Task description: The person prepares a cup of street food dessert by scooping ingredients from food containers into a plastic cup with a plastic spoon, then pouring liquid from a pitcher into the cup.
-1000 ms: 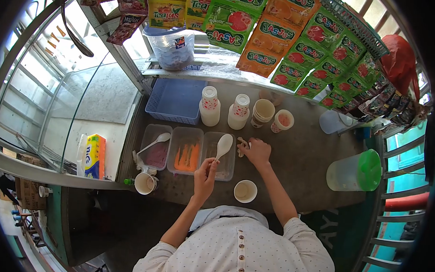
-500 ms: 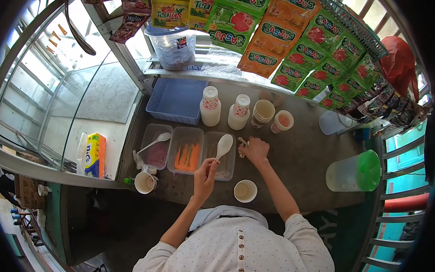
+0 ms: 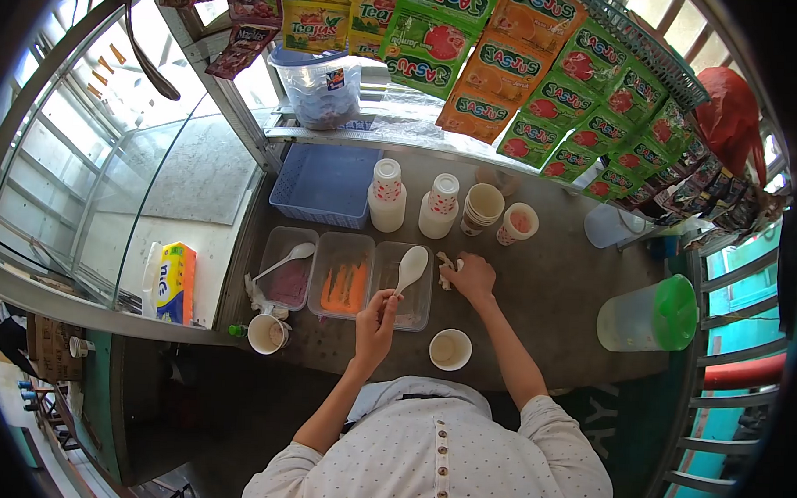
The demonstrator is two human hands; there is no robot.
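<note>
Above the counter, hands still hold spoon, touch crumpled cloth.

Right hand shifted slightly at crumpled cloth; red sachets slightly farther right in view.
</note>
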